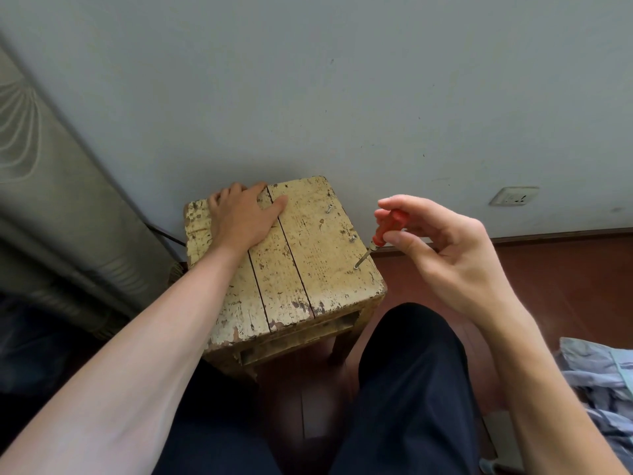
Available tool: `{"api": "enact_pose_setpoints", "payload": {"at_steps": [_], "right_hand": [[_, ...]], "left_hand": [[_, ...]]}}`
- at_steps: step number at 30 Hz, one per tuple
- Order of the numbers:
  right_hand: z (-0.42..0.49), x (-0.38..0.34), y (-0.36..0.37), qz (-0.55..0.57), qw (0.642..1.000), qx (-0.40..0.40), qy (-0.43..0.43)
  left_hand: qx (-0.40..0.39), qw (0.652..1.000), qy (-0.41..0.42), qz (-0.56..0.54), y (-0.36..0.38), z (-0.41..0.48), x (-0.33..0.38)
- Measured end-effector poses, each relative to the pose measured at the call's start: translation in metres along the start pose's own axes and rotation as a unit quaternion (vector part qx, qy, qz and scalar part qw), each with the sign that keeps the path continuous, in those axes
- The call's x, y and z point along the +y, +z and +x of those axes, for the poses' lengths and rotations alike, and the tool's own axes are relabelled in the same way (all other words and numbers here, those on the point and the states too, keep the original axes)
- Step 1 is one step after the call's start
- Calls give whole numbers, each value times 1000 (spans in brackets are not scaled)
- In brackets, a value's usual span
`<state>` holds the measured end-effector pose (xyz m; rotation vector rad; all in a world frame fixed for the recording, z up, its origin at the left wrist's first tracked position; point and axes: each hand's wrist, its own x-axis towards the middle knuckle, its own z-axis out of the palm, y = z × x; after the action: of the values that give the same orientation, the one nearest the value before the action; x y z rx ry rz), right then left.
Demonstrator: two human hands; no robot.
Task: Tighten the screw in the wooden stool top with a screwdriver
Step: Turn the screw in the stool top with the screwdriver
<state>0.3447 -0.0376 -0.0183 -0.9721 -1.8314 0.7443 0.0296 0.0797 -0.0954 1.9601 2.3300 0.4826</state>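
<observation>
**A:** Nearest item?
**B:** 1 dark trouser leg [411, 371], below the right hand [448, 248]. It plays no part.

**A:** Right hand, state?
**B:** Its fingers [402, 238] are clamped in a pinch on the red handle of the screwdriver [387, 228]. Thumb and fingertips go round the handle, and the palm is off the butt.

**A:** Tool axis?
**B:** Tilted. The handle sits in the fingers and the shaft runs down and to the left of them. The tip is at the screw [356, 267], near the right edge of the stool top [308, 262]. So the screw lies below and left of the fingers, at the far end of the shaft. The head is too small to read, so I cannot tell whether the tip is seated.

**A:** Beyond the tip?
**B:** A 2nd screw [352, 238] stands proud just left of the fingers. A 3rd screw [329, 209] is farther along the same plank.

**A:** The other hand?
**B:** The left hand [245, 214] lies flat with its fingers straight and holds nothing. It rests on the far left of the top, well apart from the screw. The right hand is the nearer 1.

**A:** Farthest?
**B:** The wall [342, 97], with 1 socket [513, 196] to the right of the fingers.

**A:** What does the turn depend on?
**B:** My judgement is that it depends on the axis. With the shaft leaning toward the fingers, a twist may cam the tip out. The handle should come up over the screw before any torque goes on.
</observation>
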Motion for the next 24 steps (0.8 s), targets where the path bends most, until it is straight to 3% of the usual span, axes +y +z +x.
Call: {"api": "enact_pose_setpoints", "payload": {"at_steps": [4,8,16,24], "right_hand": [[0,-3,6,-34,996,81,2],[-2,-5,11,-50,993,109,-18],[-3,5,-10,-41,999,-20,4],[-2,1,-2,-11,1000,13,1]], "left_hand": [[2,1000,-1,-3,0,-1,0],[1,1000,-2,-6,-1,-1,1],[0,1000,-3,-12,-1,-1,2],[5,1000,-2,-11,-1,-1,1]]}}
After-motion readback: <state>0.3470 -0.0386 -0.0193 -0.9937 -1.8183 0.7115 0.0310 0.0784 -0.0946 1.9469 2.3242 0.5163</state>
